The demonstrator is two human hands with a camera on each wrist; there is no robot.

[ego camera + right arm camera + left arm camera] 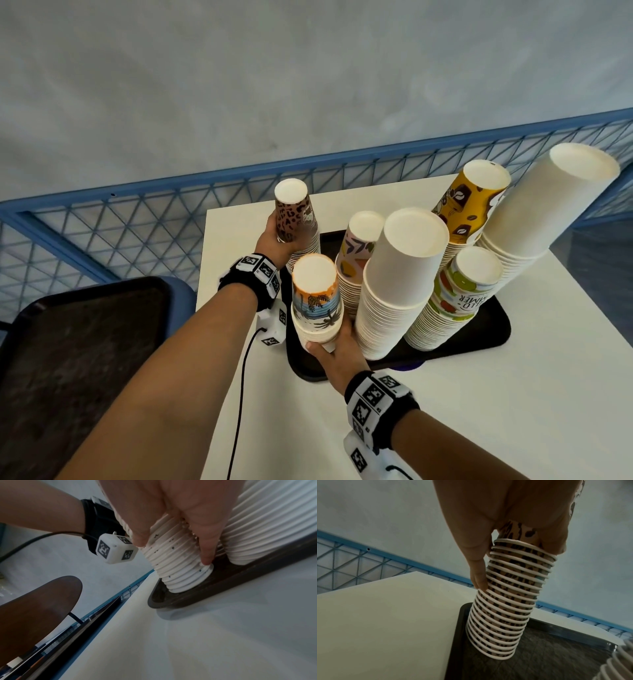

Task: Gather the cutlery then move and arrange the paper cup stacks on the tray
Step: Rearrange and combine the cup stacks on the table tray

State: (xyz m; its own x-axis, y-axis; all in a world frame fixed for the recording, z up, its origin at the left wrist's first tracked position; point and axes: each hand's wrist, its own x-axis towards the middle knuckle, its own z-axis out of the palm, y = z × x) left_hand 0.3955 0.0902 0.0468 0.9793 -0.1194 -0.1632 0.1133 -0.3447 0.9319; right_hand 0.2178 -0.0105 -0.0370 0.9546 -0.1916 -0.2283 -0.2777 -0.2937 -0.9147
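Both stacks stand upright on the black plastic tray (479, 346). My left hand (274, 240) wraps the leopard-print paper cup stack (296, 219) at its far-left corner; my right hand (337, 356) grips the sunset-print paper cup stack (317, 301) at the near-left corner, nearer me.

arms: bare | wrists: black straps (251, 279), white marker-printed blocks (371, 394) | camera cube (115, 548) | black cable (239, 394)

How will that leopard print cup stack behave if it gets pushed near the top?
The leopard print cup stack is tall and narrow and already leans in the left hand, so it would probably tip. It is nested paper cups, so likely light, and it may bend or separate at the rims. Its base sits near the tray edge.
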